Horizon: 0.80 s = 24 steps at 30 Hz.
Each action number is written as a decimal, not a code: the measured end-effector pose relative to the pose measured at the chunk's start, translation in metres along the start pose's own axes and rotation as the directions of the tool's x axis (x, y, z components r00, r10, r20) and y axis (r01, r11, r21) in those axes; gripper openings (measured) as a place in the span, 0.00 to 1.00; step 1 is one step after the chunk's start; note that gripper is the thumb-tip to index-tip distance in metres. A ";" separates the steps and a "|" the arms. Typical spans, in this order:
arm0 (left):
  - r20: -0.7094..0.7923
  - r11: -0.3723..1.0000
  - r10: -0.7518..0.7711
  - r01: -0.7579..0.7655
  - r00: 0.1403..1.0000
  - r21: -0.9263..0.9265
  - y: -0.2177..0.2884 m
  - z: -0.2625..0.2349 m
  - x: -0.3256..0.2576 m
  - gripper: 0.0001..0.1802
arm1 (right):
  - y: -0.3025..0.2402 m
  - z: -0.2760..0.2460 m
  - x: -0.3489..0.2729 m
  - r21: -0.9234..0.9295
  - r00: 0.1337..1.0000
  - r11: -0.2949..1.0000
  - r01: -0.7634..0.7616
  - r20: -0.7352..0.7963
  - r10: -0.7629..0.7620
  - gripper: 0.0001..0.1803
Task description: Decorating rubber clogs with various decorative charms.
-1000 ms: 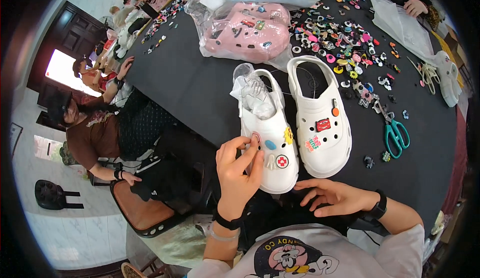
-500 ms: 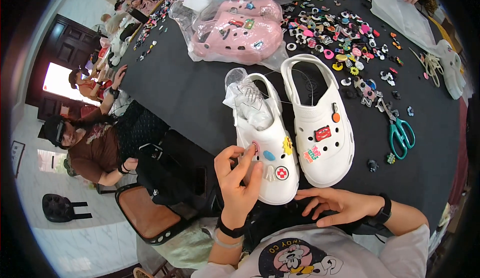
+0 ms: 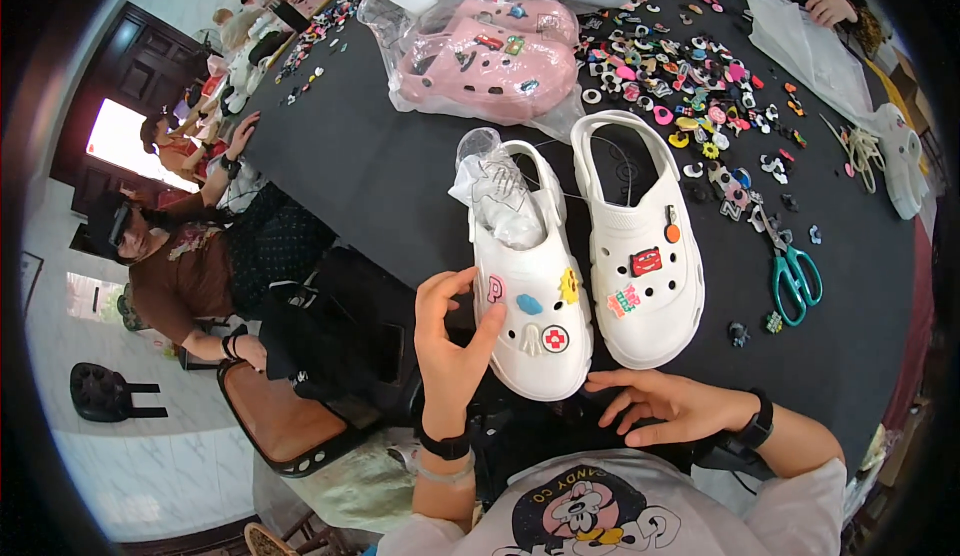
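Two white clogs lie side by side on the black table, toes toward me. At the left clog's [image 3: 540, 371] outer side is my left hand [image 3: 445, 346], thumb and fingers apart, the thumb tip against the upper. This clog bears a pink letter-shaped charm [image 3: 495, 289], a blue charm [image 3: 529, 304], a yellow flower charm [image 3: 569, 284], a pale charm and a round red-cross charm [image 3: 553, 338]. Clear crumpled wrap [image 3: 505, 206] fills its opening. On the right clog [image 3: 650, 336] sit a red car charm [image 3: 646, 261] and others. My right hand [image 3: 685, 408] rests open by the toes.
Bagged pink clogs [image 3: 490, 76] lie at the back. Many loose charms [image 3: 700, 86] are scattered at the back right. Teal-handled scissors [image 3: 795, 281] lie right of the clogs. A person in a brown shirt [image 3: 190, 286] sits at left; another person's hand [image 3: 830, 8] shows far right.
My left hand has drawn back left from the pink letter-shaped charm, which now shows fully. My right hand stays by the toes, nearly unmoved. The view has shifted slightly.
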State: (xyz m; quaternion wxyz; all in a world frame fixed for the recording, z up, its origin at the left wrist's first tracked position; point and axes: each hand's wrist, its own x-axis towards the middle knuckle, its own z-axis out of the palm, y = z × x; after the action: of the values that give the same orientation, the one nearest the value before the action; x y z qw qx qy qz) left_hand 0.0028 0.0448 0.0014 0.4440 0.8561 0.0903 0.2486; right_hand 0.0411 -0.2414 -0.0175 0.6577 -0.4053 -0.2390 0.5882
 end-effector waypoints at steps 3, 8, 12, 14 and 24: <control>-0.033 0.994 -0.062 0.059 0.998 -0.091 0.003 0.003 -0.001 0.21 | 0.001 -0.001 -0.001 -0.005 1.000 1.000 0.011 0.000 -0.011 0.42; -0.088 0.981 0.195 -0.194 0.977 0.017 0.028 -0.001 -0.003 0.15 | 0.002 -0.001 -0.001 -0.012 1.000 1.000 0.025 0.006 -0.025 0.41; 0.124 0.941 0.250 -0.272 0.960 0.204 0.048 -0.003 0.010 0.15 | 0.005 -0.002 -0.003 -0.014 1.000 1.000 0.022 -0.018 -0.022 0.41; 0.179 0.902 0.271 -0.315 0.946 0.297 0.056 0.005 0.021 0.17 | 0.005 -0.001 -0.003 -0.013 1.000 1.000 0.020 -0.022 -0.021 0.41; 0.360 0.949 0.112 -0.207 0.926 0.237 0.048 0.003 0.022 0.13 | 0.005 -0.001 -0.004 -0.003 1.000 1.000 0.020 -0.019 -0.020 0.41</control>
State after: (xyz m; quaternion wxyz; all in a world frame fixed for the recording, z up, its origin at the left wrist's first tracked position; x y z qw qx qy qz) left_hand 0.0200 0.0229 0.0460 0.3097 0.9433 -0.0258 0.1169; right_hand 0.0384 -0.2460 -0.0213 0.6653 -0.4092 -0.2376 0.5774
